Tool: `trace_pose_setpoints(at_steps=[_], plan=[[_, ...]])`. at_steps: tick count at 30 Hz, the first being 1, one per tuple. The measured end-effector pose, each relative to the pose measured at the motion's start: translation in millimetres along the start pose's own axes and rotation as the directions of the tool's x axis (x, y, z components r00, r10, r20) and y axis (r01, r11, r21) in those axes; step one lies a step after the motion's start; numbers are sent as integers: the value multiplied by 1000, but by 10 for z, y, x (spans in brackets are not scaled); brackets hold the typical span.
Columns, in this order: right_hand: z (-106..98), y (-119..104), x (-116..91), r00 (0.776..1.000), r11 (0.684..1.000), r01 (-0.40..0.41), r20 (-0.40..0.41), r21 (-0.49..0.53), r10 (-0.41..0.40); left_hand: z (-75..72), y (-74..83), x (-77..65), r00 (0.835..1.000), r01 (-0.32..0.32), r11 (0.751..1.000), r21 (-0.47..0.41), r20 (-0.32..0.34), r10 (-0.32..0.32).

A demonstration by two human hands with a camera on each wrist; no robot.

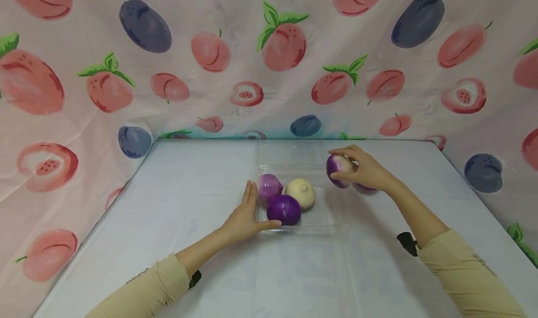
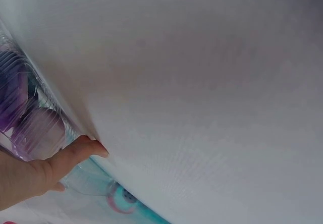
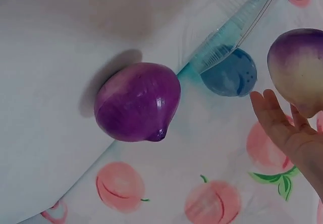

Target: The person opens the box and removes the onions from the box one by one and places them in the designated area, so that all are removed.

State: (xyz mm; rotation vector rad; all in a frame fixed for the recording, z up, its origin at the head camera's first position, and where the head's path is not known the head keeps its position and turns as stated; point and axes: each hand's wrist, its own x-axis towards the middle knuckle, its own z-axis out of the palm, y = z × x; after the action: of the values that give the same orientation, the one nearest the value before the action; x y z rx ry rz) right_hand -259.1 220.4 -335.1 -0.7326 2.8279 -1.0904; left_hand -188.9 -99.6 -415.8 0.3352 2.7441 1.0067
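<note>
My right hand (image 1: 365,168) pinches a purple-and-white onion (image 1: 335,171) between thumb and fingers, above the right side of a clear plastic container (image 1: 325,214). In the right wrist view that onion (image 3: 298,67) has a purple top and a pale, pointed lower end. The container holds a light purple onion (image 1: 268,188), a dark purple onion (image 1: 284,210) and a pale yellow onion (image 1: 300,194). With fingers straight along the container's left side and thumb at its front edge, my left hand (image 1: 244,221) steadies it.
Another purple onion (image 3: 137,103) lies on the white table (image 1: 189,178), right of the container and partly hidden by my right hand in the head view. The container's clear lid (image 1: 290,154) stands folded back behind it. A fruit-printed cloth (image 1: 244,24) surrounds the table's back and sides.
</note>
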Motion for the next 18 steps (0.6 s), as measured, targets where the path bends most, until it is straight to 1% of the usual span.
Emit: trace_pose_setpoints(at_steps=[7,9,11,13,16,18], plan=[[-64,18,-70,998,998,57,42,-29,-55,3,-2,-8,1000,0,1000,-3,-2,0],[-74,22,-87,997,998,61,48,-26,-59,4,-5,-8,1000,0,1000,-3,0,0],[-77,31,-99,998,998,55,37,-21,-54,2,-8,-7,1000,-1,1000,-3,3,1],[-81,42,-108,999,999,41,20,-18,-40,-2,-10,-6,1000,-3,1000,0,2,3],[-95,52,-126,1000,1000,-28,-4,-9,28,-4,-13,-5,1000,-8,1000,1,1,8],[-108,64,-138,997,997,-74,-5,8,74,-5,-10,-9,1000,-9,1000,-1,1,9]])
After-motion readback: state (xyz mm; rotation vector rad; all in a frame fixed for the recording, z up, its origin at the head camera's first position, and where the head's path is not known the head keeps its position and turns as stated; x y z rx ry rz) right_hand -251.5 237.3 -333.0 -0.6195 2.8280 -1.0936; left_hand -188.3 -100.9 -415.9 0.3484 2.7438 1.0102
